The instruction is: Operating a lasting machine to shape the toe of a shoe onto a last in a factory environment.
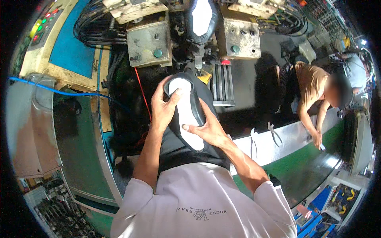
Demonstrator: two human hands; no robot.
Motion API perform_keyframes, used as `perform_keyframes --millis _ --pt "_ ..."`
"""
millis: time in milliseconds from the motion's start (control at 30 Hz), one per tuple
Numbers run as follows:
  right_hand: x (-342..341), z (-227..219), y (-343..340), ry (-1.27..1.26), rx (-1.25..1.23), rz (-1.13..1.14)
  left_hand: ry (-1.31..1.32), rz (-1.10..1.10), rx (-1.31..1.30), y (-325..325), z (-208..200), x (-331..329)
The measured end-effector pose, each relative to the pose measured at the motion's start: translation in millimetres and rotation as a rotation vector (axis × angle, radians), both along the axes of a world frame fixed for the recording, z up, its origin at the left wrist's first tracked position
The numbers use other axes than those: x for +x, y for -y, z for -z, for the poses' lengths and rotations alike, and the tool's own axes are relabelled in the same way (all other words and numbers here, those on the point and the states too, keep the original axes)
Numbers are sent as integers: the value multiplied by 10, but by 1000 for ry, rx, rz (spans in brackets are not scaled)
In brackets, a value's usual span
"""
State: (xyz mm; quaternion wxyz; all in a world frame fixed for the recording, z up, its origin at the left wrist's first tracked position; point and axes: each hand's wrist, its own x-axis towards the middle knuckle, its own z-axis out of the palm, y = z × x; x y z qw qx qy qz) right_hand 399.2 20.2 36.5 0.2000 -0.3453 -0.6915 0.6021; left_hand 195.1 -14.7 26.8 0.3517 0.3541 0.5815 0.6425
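Observation:
Over my lap I hold a black shoe upper point(185, 107) with its long white insole board facing up. My left hand point(164, 106) grips it near the upper end, the thumb pressed on the white board. My right hand point(207, 127) is wrapped round the opposite side lower down, its thumb also on the board. The fingers beneath are hidden. Beyond my hands, a second black shoe upper with a white bottom point(201, 22) sits in the machine.
Two worn control boxes point(150, 44) with green buttons flank the machine. A slatted metal rack point(223, 85) stands below. On the right, two pincers point(254, 143) lie on a metal ledge beside a green belt point(293, 170). A co-worker point(311, 87) leans over it. A blue hose point(59, 91) crosses the left side.

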Motion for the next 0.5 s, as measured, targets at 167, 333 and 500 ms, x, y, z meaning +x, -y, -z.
perform_keyframes --millis 167,333,500 --pt "30 130 -42 13 50 186 -201 123 -153 89 144 223" --pt "-86 111 -266 -10 43 256 -180 225 -255 58 39 53" --pt "-276 116 -312 -20 30 165 -297 268 -170 -30 -78 -117"
